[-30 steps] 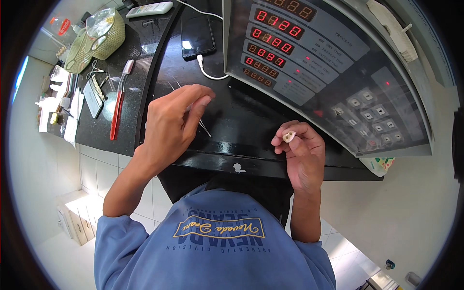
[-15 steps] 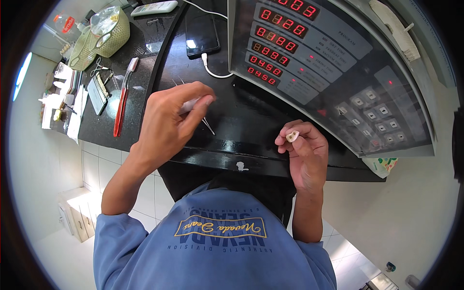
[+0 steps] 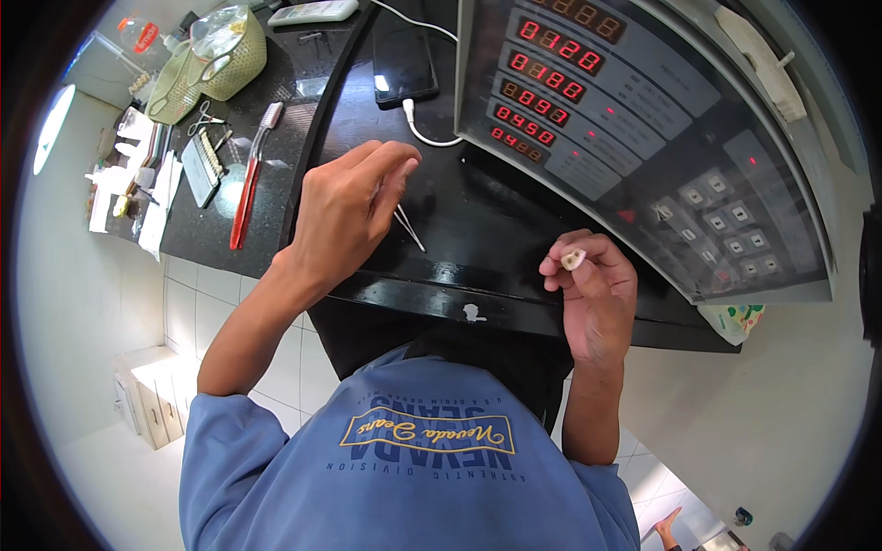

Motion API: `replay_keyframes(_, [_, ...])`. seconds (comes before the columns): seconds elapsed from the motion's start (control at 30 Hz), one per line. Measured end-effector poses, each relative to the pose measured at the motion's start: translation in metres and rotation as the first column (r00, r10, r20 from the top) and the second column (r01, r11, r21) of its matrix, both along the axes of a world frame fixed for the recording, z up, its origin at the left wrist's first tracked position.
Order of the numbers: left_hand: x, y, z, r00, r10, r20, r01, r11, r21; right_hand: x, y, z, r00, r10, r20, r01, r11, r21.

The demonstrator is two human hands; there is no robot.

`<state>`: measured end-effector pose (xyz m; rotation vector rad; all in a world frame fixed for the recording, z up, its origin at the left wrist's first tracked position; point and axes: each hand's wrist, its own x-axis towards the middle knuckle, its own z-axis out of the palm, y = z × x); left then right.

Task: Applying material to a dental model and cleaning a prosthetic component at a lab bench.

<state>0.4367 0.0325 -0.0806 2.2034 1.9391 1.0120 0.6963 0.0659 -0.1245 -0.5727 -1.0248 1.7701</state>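
Observation:
My right hand (image 3: 602, 298) pinches a small tooth-coloured dental crown (image 3: 572, 260) between thumb and fingers, its hollow side partly showing. It is held over the near edge of the black counter (image 3: 450, 207). My left hand (image 3: 349, 216) is raised over the counter to the left, fingers bent and thumb closed against them; whatever lies inside is hidden. Beneath that hand, the tips of metal tweezers (image 3: 411, 230) stick out on the counter. In front of my right hand stands a grey machine (image 3: 634, 202) with red digit displays and a keypad.
A black phone (image 3: 404, 64) is plugged into a white cable (image 3: 432, 140). On the left counter lie a red-handled toothbrush (image 3: 246, 197), scissors (image 3: 208, 119), a dark case (image 3: 197, 170) and green baskets (image 3: 237, 78). Another person's foot (image 3: 669, 525) shows at lower right.
The whole view has shifted slightly, so things sit farther right. The whitish thing seen in my left hand before no longer shows. My right hand still holds the crown, tilted a little differently.

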Motion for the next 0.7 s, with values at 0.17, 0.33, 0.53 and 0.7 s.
replay_keyframes(0.17, [-0.005,0.001,-0.001,0.966,0.015,-0.26,-0.054,0.988,-0.142,0.001,-0.001,0.0,1.0,-0.006,0.016,0.006,1.0,0.013])
replay_keyframes(0.33, [-0.009,0.007,-0.005,0.974,-0.012,-0.225,-0.009,0.996,-0.09,0.0,-0.002,0.002,1.0,-0.017,0.024,0.017,1.0,0.0])
replay_keyframes(0.53, [-0.026,-0.003,-0.003,0.997,0.065,0.044,-0.063,0.997,-0.038,-0.002,-0.003,0.004,0.996,-0.056,0.073,0.059,0.998,-0.033])
replay_keyframes(0.7, [-0.025,-0.011,-0.008,0.959,0.104,0.262,-0.093,0.994,-0.056,-0.006,-0.002,0.01,0.989,-0.066,0.131,0.077,0.994,-0.078])
